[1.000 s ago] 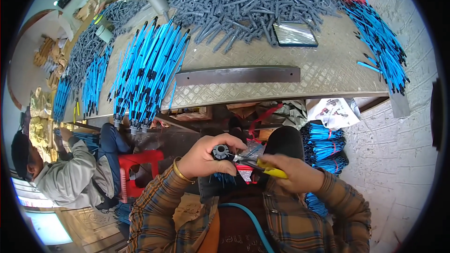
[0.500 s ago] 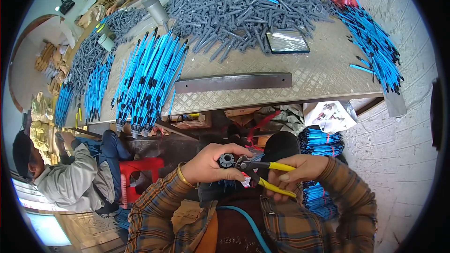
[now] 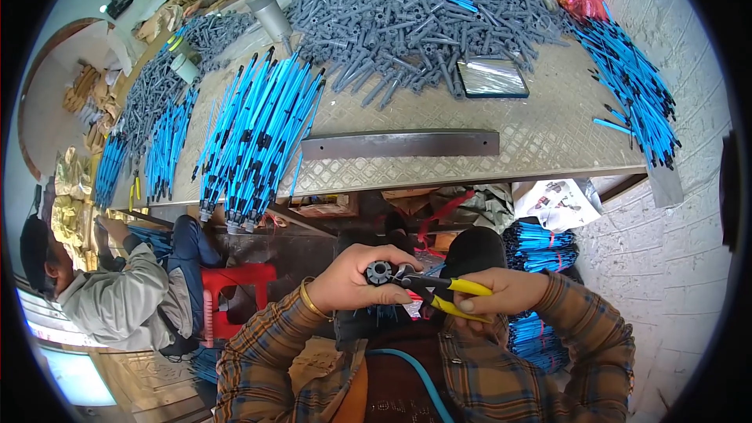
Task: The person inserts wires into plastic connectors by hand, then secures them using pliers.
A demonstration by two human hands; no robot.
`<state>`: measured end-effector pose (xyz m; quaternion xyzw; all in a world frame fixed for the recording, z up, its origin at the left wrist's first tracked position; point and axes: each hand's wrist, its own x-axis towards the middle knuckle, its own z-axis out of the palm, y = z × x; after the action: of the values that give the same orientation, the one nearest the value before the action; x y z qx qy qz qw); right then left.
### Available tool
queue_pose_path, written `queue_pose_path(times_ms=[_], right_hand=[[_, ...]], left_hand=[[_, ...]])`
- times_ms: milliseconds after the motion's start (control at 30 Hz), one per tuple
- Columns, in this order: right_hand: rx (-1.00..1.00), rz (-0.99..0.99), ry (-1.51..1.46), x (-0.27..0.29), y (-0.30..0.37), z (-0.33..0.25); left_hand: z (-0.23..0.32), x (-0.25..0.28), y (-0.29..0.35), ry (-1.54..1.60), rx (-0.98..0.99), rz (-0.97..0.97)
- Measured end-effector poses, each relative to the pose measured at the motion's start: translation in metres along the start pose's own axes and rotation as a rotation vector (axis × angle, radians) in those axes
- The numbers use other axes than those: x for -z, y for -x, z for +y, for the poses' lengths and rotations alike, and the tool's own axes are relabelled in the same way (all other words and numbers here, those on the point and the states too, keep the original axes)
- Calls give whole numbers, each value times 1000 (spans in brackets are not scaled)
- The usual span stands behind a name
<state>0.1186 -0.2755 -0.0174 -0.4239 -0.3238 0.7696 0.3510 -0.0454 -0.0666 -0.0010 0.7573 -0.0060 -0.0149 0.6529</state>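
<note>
My left hand (image 3: pixel 352 280) is closed round a dark grey plastic piece with a round, notched end (image 3: pixel 379 272) that faces up between thumb and fingers. My right hand (image 3: pixel 503 294) grips a pair of pliers (image 3: pixel 468 287) by yellow handles. Its dark jaws meet the side of the piece, close to my left fingertips; what they bite on is too small to make out. Both hands are over my lap, in front of the table (image 3: pixel 548 137). The rest of the grey piece is hidden by my left hand.
Grey plastic tubes (image 3: pixel 407 23) are heaped on the table, with blue black-tipped rods (image 3: pixel 262 133) at left and more rods (image 3: pixel 630 94) at right. A dark metal bar (image 3: pixel 399 144) lies near the edge. A co-worker (image 3: pixel 125 290) sits at left by a red stool (image 3: pixel 239 290).
The pliers' yellow handles have come closer together in my right hand. My left hand keeps its hold on the grey piece. The whole view has shifted slightly.
</note>
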Motion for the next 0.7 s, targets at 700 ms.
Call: queue_pose_path(times_ms=[700], right_hand=[[240, 606, 1328, -24, 1, -38]], left_hand=[[-1, 8, 9, -63, 18, 207]])
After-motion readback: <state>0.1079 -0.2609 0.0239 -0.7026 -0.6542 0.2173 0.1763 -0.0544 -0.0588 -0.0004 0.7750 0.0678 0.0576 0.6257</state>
